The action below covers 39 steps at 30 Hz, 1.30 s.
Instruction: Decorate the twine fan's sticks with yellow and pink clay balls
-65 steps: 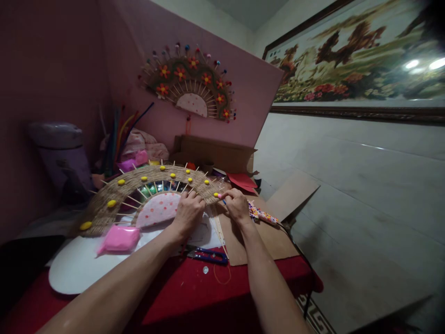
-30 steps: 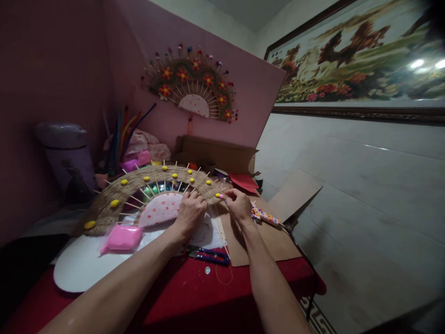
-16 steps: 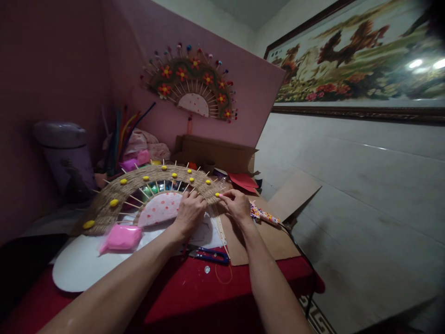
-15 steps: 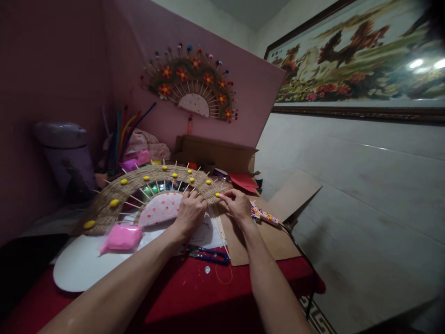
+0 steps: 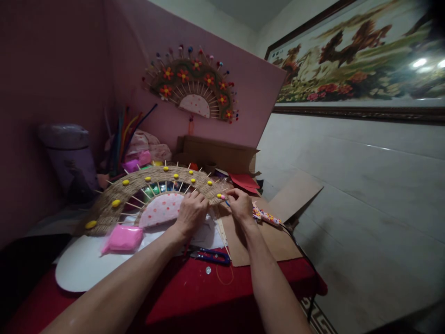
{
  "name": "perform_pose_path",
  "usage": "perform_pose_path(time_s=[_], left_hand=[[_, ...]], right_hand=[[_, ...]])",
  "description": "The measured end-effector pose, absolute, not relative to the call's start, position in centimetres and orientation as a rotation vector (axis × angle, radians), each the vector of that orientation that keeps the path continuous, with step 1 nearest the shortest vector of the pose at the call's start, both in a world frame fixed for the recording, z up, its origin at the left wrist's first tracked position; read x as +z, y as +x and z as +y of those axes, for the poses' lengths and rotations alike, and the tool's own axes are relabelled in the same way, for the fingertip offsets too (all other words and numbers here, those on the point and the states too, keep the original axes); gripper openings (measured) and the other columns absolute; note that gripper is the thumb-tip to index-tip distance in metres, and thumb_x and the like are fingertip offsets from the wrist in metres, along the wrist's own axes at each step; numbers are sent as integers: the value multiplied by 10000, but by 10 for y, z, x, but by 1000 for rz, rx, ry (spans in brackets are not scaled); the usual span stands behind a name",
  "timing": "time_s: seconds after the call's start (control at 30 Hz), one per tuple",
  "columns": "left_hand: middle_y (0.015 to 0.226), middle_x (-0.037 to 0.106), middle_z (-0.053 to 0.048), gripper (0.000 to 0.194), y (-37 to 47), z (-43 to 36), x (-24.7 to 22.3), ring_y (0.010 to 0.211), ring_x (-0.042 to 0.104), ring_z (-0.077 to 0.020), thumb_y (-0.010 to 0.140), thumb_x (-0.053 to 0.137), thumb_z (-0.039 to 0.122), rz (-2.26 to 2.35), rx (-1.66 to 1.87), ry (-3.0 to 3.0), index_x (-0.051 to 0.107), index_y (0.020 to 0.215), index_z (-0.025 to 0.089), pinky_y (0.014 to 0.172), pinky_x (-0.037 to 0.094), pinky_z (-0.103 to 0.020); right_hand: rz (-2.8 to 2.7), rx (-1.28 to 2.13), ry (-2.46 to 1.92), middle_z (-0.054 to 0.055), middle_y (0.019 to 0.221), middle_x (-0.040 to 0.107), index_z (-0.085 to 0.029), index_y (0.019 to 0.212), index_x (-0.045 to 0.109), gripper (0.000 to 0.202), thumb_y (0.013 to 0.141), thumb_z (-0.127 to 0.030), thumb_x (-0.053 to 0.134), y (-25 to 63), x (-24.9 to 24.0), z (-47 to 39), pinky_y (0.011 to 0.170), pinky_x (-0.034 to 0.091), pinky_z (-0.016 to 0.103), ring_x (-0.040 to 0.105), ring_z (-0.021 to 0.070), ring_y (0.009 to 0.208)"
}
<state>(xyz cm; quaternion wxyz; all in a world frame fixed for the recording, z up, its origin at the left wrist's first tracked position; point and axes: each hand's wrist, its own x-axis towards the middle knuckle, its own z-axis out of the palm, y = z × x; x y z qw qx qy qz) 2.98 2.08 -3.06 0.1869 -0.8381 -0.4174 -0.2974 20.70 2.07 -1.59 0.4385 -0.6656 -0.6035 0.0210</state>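
A half-round fan (image 5: 104, 209) of woven twine on thin sticks lies on the table, with several yellow clay ovals (image 5: 116, 203) along its band. A small pink clay piece (image 5: 223, 197) sits beside the yellow oval at the band's right end. My left hand (image 5: 192, 211) is closed over the fan's inner edge, by the dotted pink-and-white centre (image 5: 162, 208). My right hand (image 5: 239, 204) is just right of the pink piece, thumb and fingers drawn together. A bit of blue shows under its fingertips; what they hold, if anything, is hidden.
A pink clay packet (image 5: 123, 239) rests on a white board (image 5: 79, 266). Blue-handled snips (image 5: 212, 256) lie near the front on red cloth. A flowery-handled tool (image 5: 267, 216) with a cord lies on cardboard (image 5: 264, 246). A finished fan (image 5: 194, 86) hangs behind.
The pink clay, pinched in my right fingertips before, now sits on the band beside the yellow oval. My right fingers have drawn slightly back from it. My left hand stays on the fan.
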Motion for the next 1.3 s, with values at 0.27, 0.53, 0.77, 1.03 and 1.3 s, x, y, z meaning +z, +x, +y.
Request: perform_pose_path(time_s=[0.27, 0.53, 0.77, 1.03, 1.3], left_hand=[[659, 636, -85, 234, 29, 30, -36, 664, 528, -185, 826, 564, 258, -1489, -1205, -2495, 658, 640, 152, 611, 332, -290], [544, 495, 28, 266, 19, 39, -9, 510, 412, -90, 729, 618, 402, -1556, -2759, -2243, 609, 645, 149, 510, 327, -219], [726, 568, 15, 319, 22, 42, -6, 515, 474, -75, 645, 669, 285, -1628, -2997, -2175, 558, 921, 171, 472, 373, -197], [530, 507, 58, 331, 32, 25, -5, 364, 381, -51, 647, 672, 321, -1757, -3209, -2716, 478, 874, 179, 364, 242, -151], [518, 416, 83, 452, 31, 23, -12, 347, 302, -26, 679, 683, 498, -1566, -3028, -3025, 531, 930, 154, 339, 173, -151]], right_hand=[[-1541, -1, -1714, 37, 829, 726, -235, 812, 693, 150, 782, -273, 551, 203, -21, 21, 663, 422, 275, 649, 198, 780], [-1523, -37, -1525, 22, 772, 715, -227, 793, 683, 170, 821, -296, 530, 195, -23, 19, 635, 413, 260, 637, 177, 713], [-1313, -66, -1310, 38, 768, 691, -187, 823, 675, 249, 846, -372, 509, 191, -18, 15, 645, 434, 266, 613, 170, 695], [-1469, 354, -1014, 19, 739, 640, -175, 799, 673, 208, 801, -368, 594, 179, -14, 8, 584, 434, 253, 566, 137, 639], [-1741, 310, -903, 34, 844, 601, -215, 880, 697, 155, 762, -311, 670, 165, -15, 3, 708, 446, 273, 557, 161, 817]])
